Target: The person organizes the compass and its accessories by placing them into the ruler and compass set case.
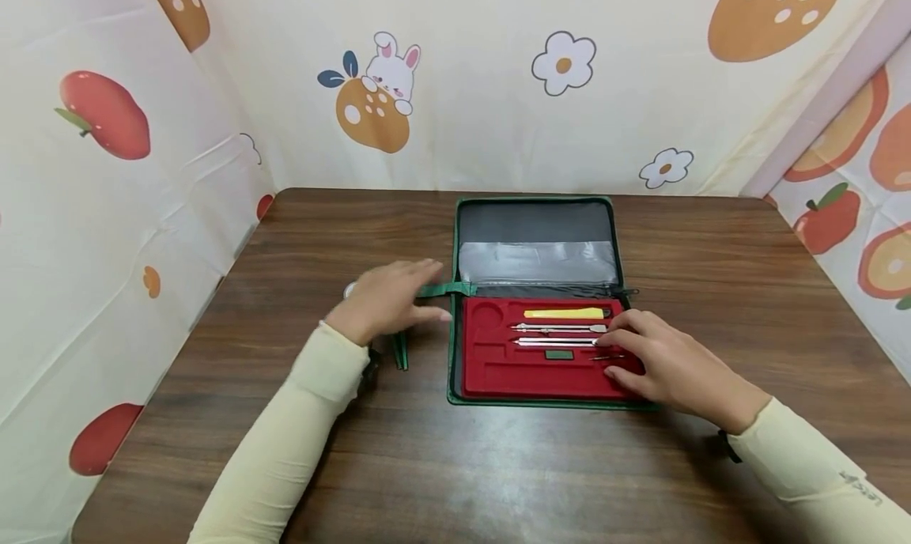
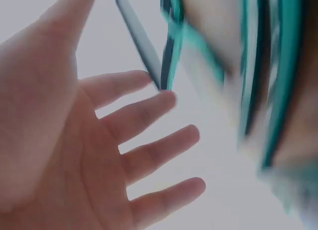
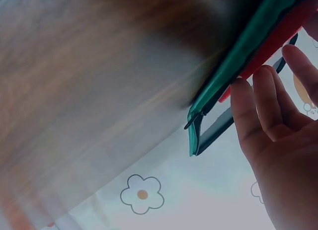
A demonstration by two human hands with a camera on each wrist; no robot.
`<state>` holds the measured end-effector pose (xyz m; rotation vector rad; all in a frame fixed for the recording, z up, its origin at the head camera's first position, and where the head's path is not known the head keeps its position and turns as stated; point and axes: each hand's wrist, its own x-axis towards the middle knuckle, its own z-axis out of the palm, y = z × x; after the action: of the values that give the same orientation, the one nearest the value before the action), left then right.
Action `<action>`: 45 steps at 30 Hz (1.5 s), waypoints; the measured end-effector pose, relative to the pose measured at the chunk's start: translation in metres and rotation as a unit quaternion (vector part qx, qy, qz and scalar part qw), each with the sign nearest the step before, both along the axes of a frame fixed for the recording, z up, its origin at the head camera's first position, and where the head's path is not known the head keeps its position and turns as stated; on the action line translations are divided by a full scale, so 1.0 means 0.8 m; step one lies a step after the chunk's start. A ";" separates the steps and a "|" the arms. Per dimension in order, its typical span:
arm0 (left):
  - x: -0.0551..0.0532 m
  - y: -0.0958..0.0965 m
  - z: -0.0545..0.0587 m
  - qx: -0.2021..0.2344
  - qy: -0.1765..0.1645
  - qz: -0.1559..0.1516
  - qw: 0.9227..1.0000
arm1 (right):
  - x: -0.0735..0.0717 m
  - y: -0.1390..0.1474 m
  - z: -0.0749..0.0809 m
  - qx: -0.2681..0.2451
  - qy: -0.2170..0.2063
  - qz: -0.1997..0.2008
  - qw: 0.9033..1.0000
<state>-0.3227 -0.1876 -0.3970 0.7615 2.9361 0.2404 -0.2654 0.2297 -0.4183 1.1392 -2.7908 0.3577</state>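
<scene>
A green zip case [image 1: 537, 220] lies unfolded on the table, its red moulded tray [image 1: 498, 382] towards me. In the tray sit a yellow utility knife [image 1: 565, 314], slim metal drawing tools [image 1: 555, 341] and a small dark green piece [image 1: 559, 355]. My right hand [image 1: 672, 362] rests over the tray's right end, fingers loosely bent; a thin dark piece [image 1: 606, 358] lies by its fingertips. My left hand [image 1: 387, 295] hovers left of the case with fingers spread, as the left wrist view shows. Green strips [image 1: 401, 351] are partly hidden beneath it.
A green strap [image 1: 444, 289] sticks out from the case's left side. The zip pull [image 1: 629, 292] shows at its right side. A patterned cloth [image 1: 484, 85] stands behind the brown wooden table [image 1: 527, 473] and along its sides.
</scene>
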 end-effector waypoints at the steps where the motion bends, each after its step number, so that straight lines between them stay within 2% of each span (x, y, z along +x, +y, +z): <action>1: -0.002 -0.010 0.004 -0.006 0.004 0.018 1.000 | 0.000 0.000 0.000 -0.001 0.001 0.001 1.000; 4: -0.005 -0.039 0.016 -0.030 -0.014 0.081 0.996 | -0.001 -0.001 0.000 -0.004 0.007 0.003 1.000; 7: -0.005 -0.060 0.024 -0.049 -0.061 0.123 0.989 | -0.001 -0.001 -0.001 -0.007 0.011 0.005 1.000; 9: -0.006 -0.069 0.026 -0.048 -0.087 0.136 0.986 | -0.001 -0.001 -0.001 -0.009 0.012 0.005 1.000; 12: -0.008 -0.076 0.027 -0.039 -0.109 0.147 0.982 | -0.001 -0.001 -0.002 -0.011 0.010 0.001 1.000; 19: -0.011 -0.076 0.022 -0.038 -0.129 0.170 0.976 | 0.000 0.000 -0.004 -0.014 0.009 -0.002 1.000; 27: -0.016 -0.080 0.014 -0.032 -0.117 0.164 0.979 | 0.002 0.002 -0.004 -0.019 0.017 0.002 1.000; 30: -0.017 -0.080 0.014 -0.031 -0.101 0.155 0.982 | 0.006 0.003 -0.002 -0.019 0.008 -0.013 1.000; 36: -0.012 -0.072 0.024 -0.025 -0.060 0.144 0.987 | 0.017 0.014 0.002 -0.006 -0.049 -0.079 0.996; 41: -0.006 -0.055 0.026 -0.004 -0.070 0.121 0.990 | 0.025 0.027 0.004 0.020 -0.108 -0.107 0.988; 45: -0.003 -0.035 0.026 0.007 -0.072 0.089 0.993 | 0.027 0.033 0.004 0.039 -0.138 -0.124 0.982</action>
<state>-0.3252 -0.2157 -0.3765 0.4614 2.8676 0.3162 -0.2437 0.2558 -0.4152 0.7920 -3.1685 0.4122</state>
